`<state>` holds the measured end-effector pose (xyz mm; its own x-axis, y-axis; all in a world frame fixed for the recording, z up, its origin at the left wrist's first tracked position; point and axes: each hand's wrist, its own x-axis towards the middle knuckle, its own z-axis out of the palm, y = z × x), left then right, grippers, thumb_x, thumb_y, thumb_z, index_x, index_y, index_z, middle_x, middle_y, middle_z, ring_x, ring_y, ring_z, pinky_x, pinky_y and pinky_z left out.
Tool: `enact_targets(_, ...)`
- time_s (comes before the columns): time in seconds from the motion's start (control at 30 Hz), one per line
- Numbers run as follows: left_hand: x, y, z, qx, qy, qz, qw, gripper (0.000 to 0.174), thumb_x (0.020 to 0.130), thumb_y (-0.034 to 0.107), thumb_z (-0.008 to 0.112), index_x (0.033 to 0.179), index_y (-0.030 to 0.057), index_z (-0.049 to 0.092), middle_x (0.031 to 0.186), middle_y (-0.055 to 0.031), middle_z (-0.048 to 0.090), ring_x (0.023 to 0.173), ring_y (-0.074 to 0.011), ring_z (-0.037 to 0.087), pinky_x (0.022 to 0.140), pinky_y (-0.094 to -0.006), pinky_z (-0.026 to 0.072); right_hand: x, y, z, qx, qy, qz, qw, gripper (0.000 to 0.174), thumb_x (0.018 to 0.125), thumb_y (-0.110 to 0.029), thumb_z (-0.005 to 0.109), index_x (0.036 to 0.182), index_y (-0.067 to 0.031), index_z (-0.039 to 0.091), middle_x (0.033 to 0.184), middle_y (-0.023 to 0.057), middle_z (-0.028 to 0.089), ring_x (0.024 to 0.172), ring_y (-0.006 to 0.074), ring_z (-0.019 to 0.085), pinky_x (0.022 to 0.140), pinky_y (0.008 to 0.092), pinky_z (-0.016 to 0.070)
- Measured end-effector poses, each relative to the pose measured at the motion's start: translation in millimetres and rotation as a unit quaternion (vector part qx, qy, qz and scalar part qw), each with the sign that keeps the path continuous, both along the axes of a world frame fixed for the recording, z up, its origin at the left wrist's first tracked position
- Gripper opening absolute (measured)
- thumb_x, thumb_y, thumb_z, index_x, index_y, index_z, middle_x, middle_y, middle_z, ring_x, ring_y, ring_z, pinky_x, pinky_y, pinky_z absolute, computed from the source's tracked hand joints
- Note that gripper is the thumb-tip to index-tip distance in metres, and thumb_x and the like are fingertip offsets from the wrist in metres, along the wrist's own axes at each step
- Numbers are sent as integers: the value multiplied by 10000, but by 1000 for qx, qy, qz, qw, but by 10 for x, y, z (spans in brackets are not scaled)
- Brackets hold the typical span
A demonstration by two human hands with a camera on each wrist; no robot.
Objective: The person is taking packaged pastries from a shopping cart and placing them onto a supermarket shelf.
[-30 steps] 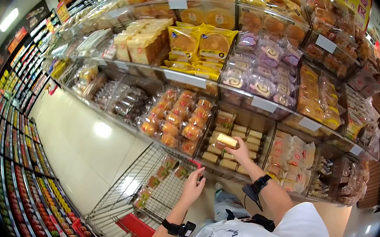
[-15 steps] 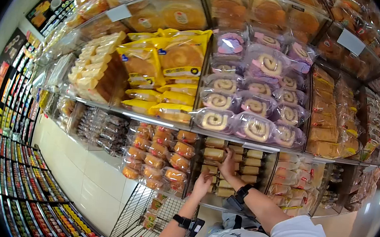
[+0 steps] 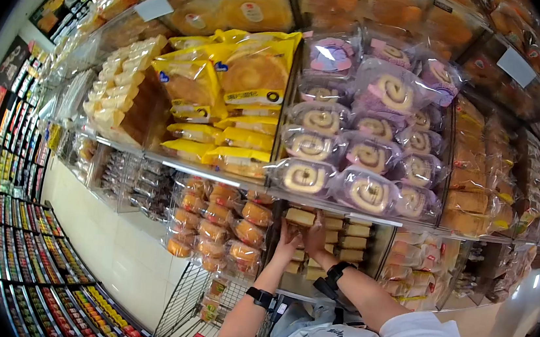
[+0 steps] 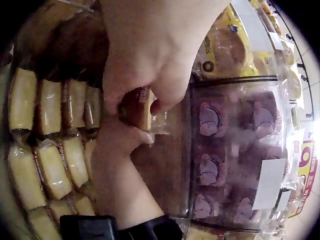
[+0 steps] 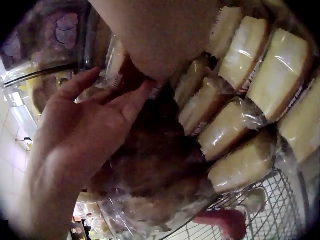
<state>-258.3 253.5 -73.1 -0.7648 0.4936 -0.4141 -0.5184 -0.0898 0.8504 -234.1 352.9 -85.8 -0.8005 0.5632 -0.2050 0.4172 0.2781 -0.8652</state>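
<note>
A wrapped slice of sponge cake (image 3: 300,218), yellow on top with a brown side, is held between both hands over the bin of like slices. My left hand (image 3: 286,244) grips it from the left, thumb and fingers about the slice (image 4: 145,109) in the left wrist view. From the other side my right hand (image 3: 316,238) holds it, the fingers partly hidden; the two hands nearly meet. Rows of wrapped sponge cakes (image 5: 242,52) lie beside the right hand in the right wrist view.
A shelf ledge with wrapped purple swirl rolls (image 3: 369,191) overhangs the bin. Bagged round buns (image 3: 214,232) fill the bin to the left. Below stands a wire shopping cart (image 3: 180,304) with several packs in it. Yellow-bagged cakes (image 3: 253,78) stand higher up.
The slice in the right hand a second ago is no longer seen there. Both hands went into the cake bin, then came together around a slice. The view moved closer to the shelves.
</note>
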Motion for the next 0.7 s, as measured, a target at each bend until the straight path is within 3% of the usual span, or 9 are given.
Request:
enact_targets(0.07, 32, -55, 138, -16, -11, -22, 1000, 607, 774, 41, 398, 1253, 181, 50, 1221, -84, 243, 1014, -152, 357, 789, -266, 341, -34, 36, 82, 80, 20, 4, 997, 591, 674, -143, 570, 1130, 43, 244, 1108, 207, 342, 1016, 311, 356, 811, 341, 330)
enact_targets(0.1, 98, -71, 256, -43, 11, -8, 999, 555, 774, 45, 392, 1244, 129, 109, 1198, -77, 290, 1008, -156, 376, 784, -261, 347, -24, 69, -105, 21, 21, 16, 999, 663, 645, -177, 616, 1140, 14, 218, 1129, 196, 298, 1038, 310, 322, 814, 344, 324)
enact_targets(0.2, 257, -357, 64, -76, 2, -77, 994, 468, 777, 49, 385, 1207, 63, 202, 1165, -85, 333, 1003, -168, 392, 782, -263, 355, 75, 114, -167, 140, 92, 33, 985, 724, 612, -200, 657, 1143, -28, 196, 1126, 173, 271, 1028, 299, 323, 804, 342, 330)
enact_targets(0.23, 323, -439, 184, -37, 24, -79, 996, 394, 781, 60, 386, 1158, 22, 276, 1122, -81, 380, 988, -174, 412, 775, -264, 366, 97, 85, 34, 91, 53, 17, 994, 748, 588, -196, 679, 1137, -58, 190, 1107, 158, 268, 996, 282, 348, 795, 341, 336)
enact_targets(0.4, 609, -1034, 534, 37, -36, -46, 998, 344, 794, 82, 378, 1126, 19, 315, 1064, -95, 434, 940, -164, 449, 762, -247, 370, 194, 78, 137, 146, -8, 7, 989, 730, 635, -291, 636, 1153, -52, 180, 1134, 146, 245, 981, 287, 362, 759, 340, 363)
enact_targets(0.53, 820, -1615, 692, 73, -74, 45, 994, 290, 787, 59, 373, 1072, 7, 369, 990, -104, 480, 874, -155, 476, 738, -245, 384, 241, -20, 246, 184, 36, -25, 982, 653, 657, -209, 614, 1139, -49, 204, 1147, 135, 244, 1023, 266, 322, 798, 329, 326)
enact_targets(0.57, 887, -1783, 629, 81, -93, 80, 989, 282, 784, 59, 376, 1061, 6, 380, 976, -104, 488, 856, -152, 483, 730, -245, 390, 245, -131, 532, 146, 93, -5, 985, 591, 666, -140, 592, 1123, -49, 229, 1146, 144, 241, 1013, 274, 326, 800, 337, 316)
enact_targets(0.67, 1073, -2256, 307, 85, -154, 224, 959, 253, 777, 62, 392, 1022, 3, 411, 922, -100, 512, 796, -141, 499, 691, -246, 411, 368, -584, 946, 331, 240, 143, 901, 427, 646, -44, 558, 1024, -44, 358, 1033, 163, 368, 909, 275, 404, 742, 311, 354)
enact_targets(0.7, 1137, -2420, 100, 79, -163, 259, 949, 252, 777, 62, 393, 1021, 3, 411, 919, -99, 513, 793, -140, 500, 687, -249, 413, 431, -796, 1082, 316, 251, 230, 886, 361, 639, -33, 551, 967, -44, 399, 988, 152, 402, 888, 281, 418, 735, 319, 361)
